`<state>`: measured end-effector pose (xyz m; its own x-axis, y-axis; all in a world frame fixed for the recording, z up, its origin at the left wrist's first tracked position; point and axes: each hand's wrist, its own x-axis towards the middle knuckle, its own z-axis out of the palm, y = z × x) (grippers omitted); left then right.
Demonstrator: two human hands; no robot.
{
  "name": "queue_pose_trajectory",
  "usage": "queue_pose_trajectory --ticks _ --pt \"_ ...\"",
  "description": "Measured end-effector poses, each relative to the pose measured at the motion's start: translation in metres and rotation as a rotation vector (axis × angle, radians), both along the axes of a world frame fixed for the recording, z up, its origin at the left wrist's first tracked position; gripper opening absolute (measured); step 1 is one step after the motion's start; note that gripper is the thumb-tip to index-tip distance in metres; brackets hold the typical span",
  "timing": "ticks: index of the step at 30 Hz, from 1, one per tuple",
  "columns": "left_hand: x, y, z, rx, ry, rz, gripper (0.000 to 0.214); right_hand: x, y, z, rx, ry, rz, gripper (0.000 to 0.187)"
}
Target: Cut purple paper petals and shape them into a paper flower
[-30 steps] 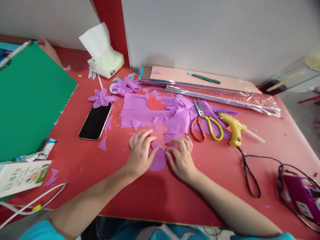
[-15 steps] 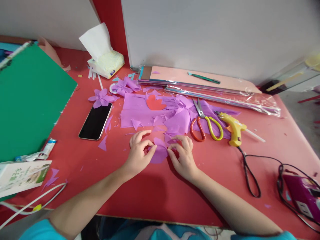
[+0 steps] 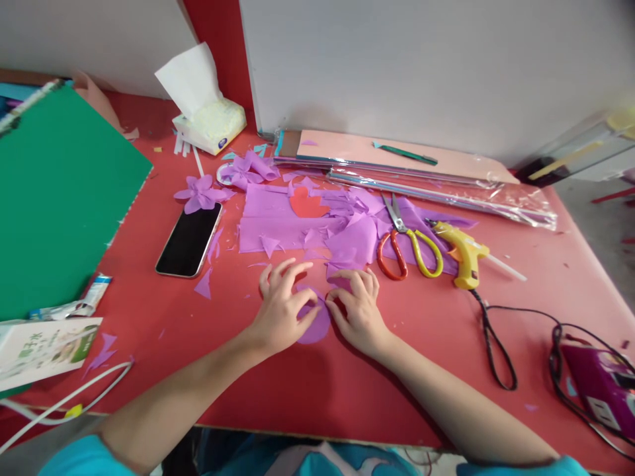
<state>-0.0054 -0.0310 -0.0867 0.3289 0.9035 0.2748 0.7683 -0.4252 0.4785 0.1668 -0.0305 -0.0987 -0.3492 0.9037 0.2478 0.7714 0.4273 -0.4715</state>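
Left hand (image 3: 285, 307) now nearer right hand (image 3: 360, 311); thumb and forefinger of each appear to pinch rounded, thin purple paper piece (image 3: 315, 329), likely shaping its middle. Piece lies between hands, over red tabletop (image 3: 278, 390). Half second ago: left fingertips farther left, more purple showing between hands.

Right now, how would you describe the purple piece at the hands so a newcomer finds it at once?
On the red table, find the scissors; lower and leftward in view are the left hand and right hand. The purple piece is between them. Unlike the jagged purple scraps beyond, it has a rounded near edge.
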Motion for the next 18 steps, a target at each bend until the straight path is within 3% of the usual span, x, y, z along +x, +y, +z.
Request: queue_pose_trajectory --ticks 18 --pt "-0.0004 0.0048 -0.0017 -0.025 0.053 -0.026 0.013 -0.0001 0.0001 -0.0003 -0.013 -0.042 -0.006 0.013"
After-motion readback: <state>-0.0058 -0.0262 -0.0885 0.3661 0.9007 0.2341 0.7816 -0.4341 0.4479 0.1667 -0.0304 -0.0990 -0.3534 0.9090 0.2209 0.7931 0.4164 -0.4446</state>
